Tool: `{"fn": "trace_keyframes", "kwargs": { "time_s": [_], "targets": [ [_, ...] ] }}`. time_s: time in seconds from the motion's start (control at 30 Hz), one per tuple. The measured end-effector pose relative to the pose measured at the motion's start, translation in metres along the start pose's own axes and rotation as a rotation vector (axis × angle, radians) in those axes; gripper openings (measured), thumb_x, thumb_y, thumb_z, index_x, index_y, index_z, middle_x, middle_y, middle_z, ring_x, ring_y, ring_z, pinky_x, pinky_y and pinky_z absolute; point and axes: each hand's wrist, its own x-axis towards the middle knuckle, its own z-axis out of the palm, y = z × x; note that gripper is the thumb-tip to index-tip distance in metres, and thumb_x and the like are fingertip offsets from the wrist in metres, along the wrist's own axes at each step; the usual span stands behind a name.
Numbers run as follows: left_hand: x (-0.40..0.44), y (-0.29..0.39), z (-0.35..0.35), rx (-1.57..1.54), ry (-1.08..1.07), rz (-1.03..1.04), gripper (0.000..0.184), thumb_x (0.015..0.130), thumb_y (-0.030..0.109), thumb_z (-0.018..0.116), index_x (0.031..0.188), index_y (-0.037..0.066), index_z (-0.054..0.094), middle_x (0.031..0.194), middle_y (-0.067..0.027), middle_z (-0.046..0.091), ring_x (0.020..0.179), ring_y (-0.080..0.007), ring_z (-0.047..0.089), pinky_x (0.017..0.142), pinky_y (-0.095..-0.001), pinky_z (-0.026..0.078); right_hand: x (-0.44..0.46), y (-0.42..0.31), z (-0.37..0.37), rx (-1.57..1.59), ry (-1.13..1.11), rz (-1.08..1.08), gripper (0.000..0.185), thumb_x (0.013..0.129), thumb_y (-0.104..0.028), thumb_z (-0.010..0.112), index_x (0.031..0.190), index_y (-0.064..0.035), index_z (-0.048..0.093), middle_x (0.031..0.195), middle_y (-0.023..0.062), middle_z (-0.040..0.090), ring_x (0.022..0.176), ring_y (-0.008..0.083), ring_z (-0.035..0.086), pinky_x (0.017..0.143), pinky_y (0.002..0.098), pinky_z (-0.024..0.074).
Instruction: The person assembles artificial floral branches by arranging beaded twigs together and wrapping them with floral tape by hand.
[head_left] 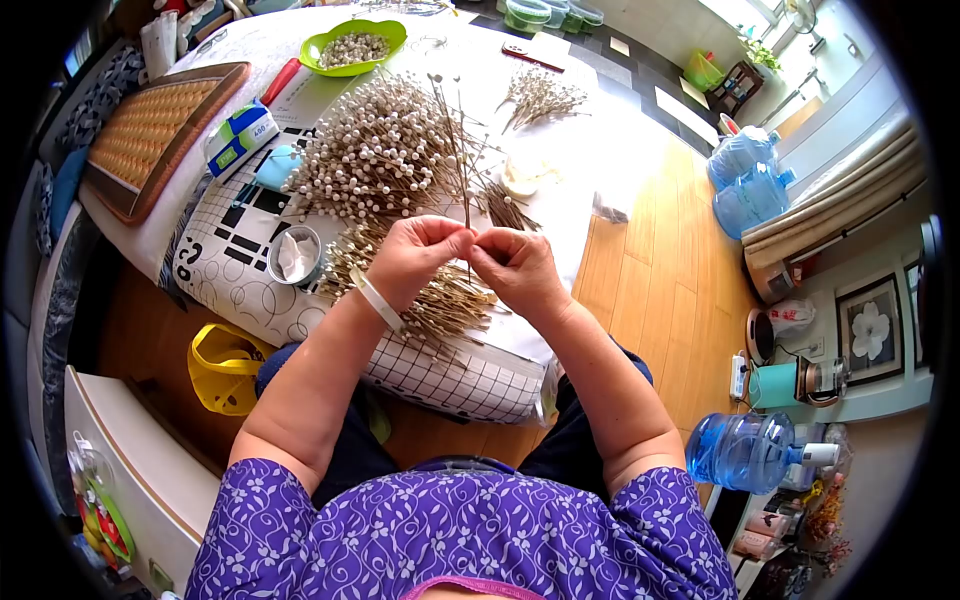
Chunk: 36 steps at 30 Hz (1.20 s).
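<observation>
Thin brown stems (463, 150) stand upright between my two hands, some tipped with small dark heads. My left hand (415, 258), with a pale bracelet at the wrist, pinches them low down. Touching it, my right hand (522, 270) is closed in a pinch at the same spot; its fingertips partly hide what they grip. Just beyond lies a big bunch of white-beaded stems (375, 145). More stems (440, 305) lie below my hands, and a short brown bundle (508, 208) is to the right. A roll of pale tape (520, 178) rests near that bundle.
A green bowl (350, 70) of white beads sits at the back, near a tissue pack (240, 138). A small tin (272, 262) holds white scraps. Another stem bunch (540, 95) lies far right. A yellow bag (222, 370) is on the floor; water jugs (750, 195) stand right.
</observation>
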Motion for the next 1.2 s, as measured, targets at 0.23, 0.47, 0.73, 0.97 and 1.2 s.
{"fn": "trace_keyframes", "kwargs": {
  "time_s": [0.23, 0.47, 0.73, 0.97, 1.2],
  "targets": [
    [0.001, -0.002, -0.001, 0.017, 0.051, 0.033, 0.012, 0.079, 0.006, 0.063, 0.087, -0.003, 0.062, 0.08, -0.0076, 0.064, 0.075, -0.0114, 0.059, 0.07, -0.0225, 0.048, -0.003, -0.017, 0.001, -0.148, -0.008, -0.039, 0.01, 0.075, -0.011, 0.061, 0.074, -0.0012, 0.062, 0.054, 0.0112, 0.054, 0.045, 0.0137, 0.049, 0.046, 0.0267, 0.04],
    [0.001, 0.003, 0.001, 0.187, 0.078, 0.095, 0.011, 0.082, 0.005, 0.058, 0.084, -0.006, 0.061, 0.073, -0.0065, 0.062, 0.065, -0.0084, 0.056, 0.06, -0.02, 0.046, 0.0, -0.005, 0.001, -0.037, -0.035, 0.033, 0.014, 0.078, -0.013, 0.06, 0.072, 0.0007, 0.061, 0.052, 0.0075, 0.054, 0.045, 0.0093, 0.046, 0.045, 0.0263, 0.0387],
    [-0.003, 0.006, 0.005, 0.071, -0.054, -0.008, 0.013, 0.083, 0.008, 0.058, 0.083, -0.005, 0.061, 0.07, -0.0055, 0.061, 0.062, -0.0085, 0.054, 0.059, -0.0209, 0.045, 0.007, -0.004, -0.023, 0.375, -0.135, 0.144, 0.022, 0.081, -0.018, 0.062, 0.09, 0.0019, 0.062, 0.076, 0.0041, 0.062, 0.07, 0.0068, 0.055, 0.064, 0.0214, 0.0451],
    [-0.007, 0.002, 0.012, -0.045, -0.153, -0.077, 0.014, 0.083, 0.01, 0.059, 0.085, -0.003, 0.061, 0.073, -0.0059, 0.061, 0.063, -0.0094, 0.055, 0.06, -0.0211, 0.046, 0.005, 0.007, -0.011, 0.587, -0.092, 0.16, 0.014, 0.081, -0.013, 0.061, 0.077, -0.0002, 0.057, 0.069, -0.0011, 0.056, 0.063, 0.0045, 0.049, 0.058, 0.0191, 0.0411],
    [-0.011, 0.006, 0.012, -0.109, -0.151, -0.204, 0.015, 0.083, 0.011, 0.059, 0.086, -0.003, 0.061, 0.072, -0.0054, 0.06, 0.064, -0.0097, 0.055, 0.062, -0.0223, 0.047, 0.004, 0.009, -0.014, 0.602, -0.115, 0.141, 0.013, 0.081, -0.014, 0.062, 0.075, -0.0042, 0.057, 0.068, -0.0009, 0.055, 0.058, 0.004, 0.044, 0.053, 0.0181, 0.0354]
  ]
}}
